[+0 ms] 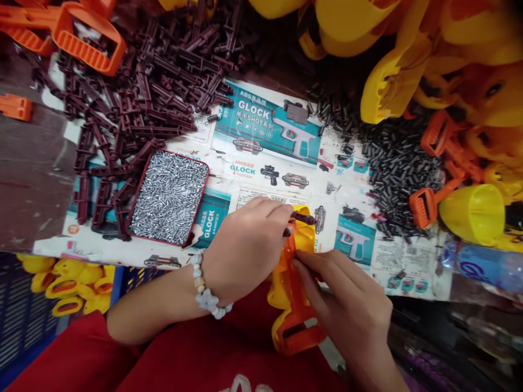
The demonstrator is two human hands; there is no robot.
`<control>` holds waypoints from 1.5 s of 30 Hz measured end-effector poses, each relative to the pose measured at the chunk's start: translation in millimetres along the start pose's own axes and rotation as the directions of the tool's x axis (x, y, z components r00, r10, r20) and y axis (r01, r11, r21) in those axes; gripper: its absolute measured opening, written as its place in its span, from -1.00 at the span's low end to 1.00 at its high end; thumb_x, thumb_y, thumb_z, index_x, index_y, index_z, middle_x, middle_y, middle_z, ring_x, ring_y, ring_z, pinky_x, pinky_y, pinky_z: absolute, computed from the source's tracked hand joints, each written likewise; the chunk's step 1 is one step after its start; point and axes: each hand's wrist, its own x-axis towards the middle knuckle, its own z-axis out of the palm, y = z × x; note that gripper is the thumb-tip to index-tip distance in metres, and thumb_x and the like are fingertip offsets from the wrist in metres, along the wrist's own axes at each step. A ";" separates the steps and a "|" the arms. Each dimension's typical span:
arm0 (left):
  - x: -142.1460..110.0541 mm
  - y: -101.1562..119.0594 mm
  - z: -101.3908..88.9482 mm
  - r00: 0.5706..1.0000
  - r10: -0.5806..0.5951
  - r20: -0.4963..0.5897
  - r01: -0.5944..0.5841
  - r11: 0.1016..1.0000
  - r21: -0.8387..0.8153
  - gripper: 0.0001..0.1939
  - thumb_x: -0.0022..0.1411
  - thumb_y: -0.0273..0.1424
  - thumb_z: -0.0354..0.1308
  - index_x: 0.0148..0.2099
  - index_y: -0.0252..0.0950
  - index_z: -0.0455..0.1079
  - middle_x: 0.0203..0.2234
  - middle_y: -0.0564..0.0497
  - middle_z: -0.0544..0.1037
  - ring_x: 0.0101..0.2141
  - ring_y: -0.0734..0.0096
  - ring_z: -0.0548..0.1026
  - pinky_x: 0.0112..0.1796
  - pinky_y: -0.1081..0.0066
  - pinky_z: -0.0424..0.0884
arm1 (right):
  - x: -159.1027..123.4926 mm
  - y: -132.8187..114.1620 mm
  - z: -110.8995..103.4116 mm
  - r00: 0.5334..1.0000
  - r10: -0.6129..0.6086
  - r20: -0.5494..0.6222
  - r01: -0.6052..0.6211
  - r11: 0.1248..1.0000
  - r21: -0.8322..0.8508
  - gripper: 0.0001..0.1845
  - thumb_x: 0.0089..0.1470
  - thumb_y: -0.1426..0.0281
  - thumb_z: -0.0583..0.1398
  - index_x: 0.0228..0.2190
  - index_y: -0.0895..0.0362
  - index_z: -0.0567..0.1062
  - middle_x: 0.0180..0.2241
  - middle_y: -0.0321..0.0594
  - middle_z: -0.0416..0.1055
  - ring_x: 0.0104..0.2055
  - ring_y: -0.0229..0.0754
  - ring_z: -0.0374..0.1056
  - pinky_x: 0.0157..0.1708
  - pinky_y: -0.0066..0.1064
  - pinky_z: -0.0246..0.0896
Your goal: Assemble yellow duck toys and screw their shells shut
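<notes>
Our right hand (345, 296) can pass over the printed paper sheet (265, 177), tbh. The black tube pile (398, 174) and screw tin (168, 197) box us in.

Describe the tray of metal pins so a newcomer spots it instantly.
On the printed paper sheet, look beyond the left hand. The red-rimmed tin is heaped with small silver pins, the only bright metal among the dark maroon plastic parts around it.

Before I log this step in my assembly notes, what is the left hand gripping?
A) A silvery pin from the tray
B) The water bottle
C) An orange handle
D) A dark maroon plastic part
D: the left hand closes its fingers around the dark maroon plastic part, at the top of the yellow-and-orange plastic piece.
</notes>
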 end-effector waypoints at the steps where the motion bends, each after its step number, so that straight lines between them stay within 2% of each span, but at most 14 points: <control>1: -0.9 0.2 0.7 1.000 -0.003 -0.007 0.003 1.000 0.004 -0.80 0.21 -0.55 0.07 -0.11 -0.42 0.40 -0.22 -0.08 0.56 -0.18 0.28 0.49 -0.14 0.35 0.45 | 1.0 -0.1 0.1 1.000 -0.009 -0.003 0.009 1.000 -0.013 -0.94 0.29 0.56 0.10 -0.25 0.25 0.37 -0.39 -0.25 0.30 -0.41 -0.27 0.22 -0.39 -0.46 0.13; 5: -1.9 1.3 1.4 0.999 0.017 -0.031 -0.018 1.000 -0.010 -0.81 0.20 -0.56 0.07 -0.12 -0.44 0.41 -0.24 -0.09 0.56 -0.20 0.25 0.50 -0.16 0.32 0.46 | 8.4 -2.0 0.1 0.999 -0.027 -0.029 0.026 1.000 -0.011 -0.94 0.27 0.58 0.10 -0.27 0.24 0.37 -0.40 -0.25 0.30 -0.43 -0.28 0.22 -0.39 -0.48 0.13; 9: -1.3 -0.3 -5.3 0.998 0.053 0.046 -0.049 0.994 -0.093 -0.81 0.21 -0.57 0.05 -0.13 -0.44 0.41 -0.23 -0.10 0.55 -0.19 0.23 0.49 -0.14 0.30 0.45 | 14.7 -2.7 5.9 0.997 -0.021 -0.073 0.018 0.999 -0.039 -0.93 0.27 0.55 0.11 -0.28 0.22 0.38 -0.38 -0.26 0.32 -0.39 -0.26 0.25 -0.36 -0.47 0.15; 14: -7.6 -7.2 -10.3 0.992 0.024 0.123 0.001 0.980 -0.199 -0.71 0.18 -0.58 0.05 -0.02 -0.39 0.33 -0.12 -0.07 0.50 -0.11 0.30 0.45 -0.07 0.36 0.40 | 10.8 -8.3 11.2 0.987 0.126 -0.097 -0.127 0.992 -0.007 -0.92 0.29 0.48 0.10 -0.17 0.18 0.36 -0.34 -0.27 0.32 -0.36 -0.27 0.28 -0.35 -0.51 0.20; 19: -15.7 -10.8 -0.5 0.998 -0.059 0.033 0.064 0.975 -0.211 -0.72 0.14 -0.56 0.11 -0.06 -0.40 0.33 -0.17 -0.08 0.52 -0.15 0.30 0.48 -0.11 0.37 0.44 | 12.3 -12.1 17.3 0.964 0.224 -0.143 -0.204 0.969 0.141 -0.92 0.18 0.56 0.15 -0.35 0.18 0.38 -0.35 -0.29 0.32 -0.34 -0.27 0.28 -0.27 -0.50 0.23; 23: -18.5 -11.4 5.5 0.997 0.013 -0.069 -0.026 0.983 -0.182 -0.79 0.20 -0.51 0.06 -0.09 -0.44 0.36 -0.19 -0.13 0.54 -0.15 0.28 0.49 -0.08 0.34 0.45 | 17.2 -10.6 26.3 0.951 0.137 -0.277 -0.128 0.991 0.051 -0.90 0.18 0.60 0.14 -0.30 0.18 0.38 -0.36 -0.27 0.34 -0.35 -0.24 0.29 -0.32 -0.47 0.26; 26: -19.4 -10.6 6.9 0.991 0.059 -0.117 -0.077 0.985 -0.155 -0.81 0.23 -0.51 0.03 -0.11 -0.46 0.36 -0.20 -0.15 0.55 -0.16 0.27 0.51 -0.09 0.33 0.46 | 19.7 -11.5 30.0 0.937 0.117 -0.328 -0.135 0.990 -0.032 -0.89 0.18 0.60 0.16 -0.27 0.18 0.38 -0.33 -0.23 0.35 -0.34 -0.22 0.31 -0.32 -0.46 0.27; 32: -19.0 -9.3 6.5 0.982 0.095 -0.162 -0.113 0.987 -0.110 -0.82 0.27 -0.51 -0.03 -0.11 -0.45 0.33 -0.22 -0.17 0.55 -0.18 0.29 0.51 -0.11 0.31 0.49 | 25.3 -15.4 30.1 0.954 0.085 -0.288 -0.119 0.988 -0.102 -0.87 0.18 0.63 0.18 -0.22 0.24 0.41 -0.32 -0.16 0.35 -0.32 -0.19 0.30 -0.30 -0.41 0.22; 35: -16.9 -11.8 5.5 0.992 0.079 -0.094 -0.096 0.976 -0.195 -0.79 0.24 -0.54 -0.02 -0.07 -0.40 0.30 -0.15 -0.15 0.52 -0.12 0.30 0.49 -0.07 0.28 0.47 | 23.1 -19.1 23.6 0.971 0.048 -0.233 -0.076 0.990 -0.115 -0.83 0.21 0.64 0.13 -0.17 0.24 0.40 -0.30 -0.15 0.33 -0.29 -0.19 0.29 -0.28 -0.41 0.22; 39: -13.3 -15.8 2.1 0.998 -0.014 0.066 0.039 0.916 -0.398 -0.67 0.16 -0.59 0.05 -0.01 -0.28 0.28 -0.06 -0.08 0.47 -0.01 0.34 0.42 0.01 0.26 0.41 | 14.8 -17.4 8.9 0.951 0.139 -0.275 -0.171 0.980 -0.098 -0.79 0.20 0.51 0.18 -0.10 0.17 0.38 -0.14 -0.10 0.29 -0.10 -0.07 0.25 -0.09 -0.28 0.20; 40: -13.1 -15.8 0.1 0.998 -0.034 0.060 0.057 0.894 -0.444 -0.67 0.17 -0.58 0.05 -0.01 -0.27 0.28 -0.05 -0.08 0.46 0.01 0.34 0.41 0.03 0.25 0.39 | 15.1 -12.9 5.5 0.946 0.160 -0.282 -0.187 0.980 -0.072 -0.70 0.20 0.45 0.19 -0.02 0.15 0.33 -0.06 -0.06 0.23 -0.01 -0.01 0.20 -0.03 -0.20 0.18; 42: -14.9 -14.0 -5.4 0.999 -0.050 0.022 0.054 0.825 -0.562 -0.68 0.20 -0.52 0.06 0.02 -0.25 0.26 -0.01 -0.11 0.44 0.03 0.32 0.39 0.05 0.25 0.37 | 22.5 2.9 -1.2 0.966 0.193 -0.171 -0.178 0.979 0.100 -0.56 0.20 0.37 0.16 0.09 0.13 0.24 0.05 -0.03 0.13 0.09 0.05 0.11 0.04 -0.12 0.14; 44: -20.4 -11.4 -11.6 0.999 -0.041 0.015 0.040 0.715 -0.698 -0.59 0.22 -0.43 0.08 0.12 -0.19 0.17 0.08 -0.13 0.36 0.06 0.28 0.39 0.03 0.27 0.40 | 39.5 24.8 -9.8 0.977 0.190 -0.092 -0.145 0.920 0.364 -0.66 0.20 0.39 0.15 0.02 0.12 0.32 -0.01 -0.08 0.22 0.04 -0.02 0.20 -0.01 -0.25 0.24; 45: -24.5 -10.9 -14.1 0.999 -0.046 0.008 0.036 0.657 -0.753 -0.52 0.22 -0.39 0.08 0.17 -0.15 0.11 0.13 -0.13 0.32 0.07 0.23 0.38 0.01 0.25 0.43 | 50.4 35.7 -15.2 0.970 0.190 -0.149 -0.105 0.886 0.451 -0.74 0.21 0.40 0.14 -0.04 0.10 0.37 -0.07 -0.13 0.28 -0.03 -0.09 0.26 -0.06 -0.36 0.29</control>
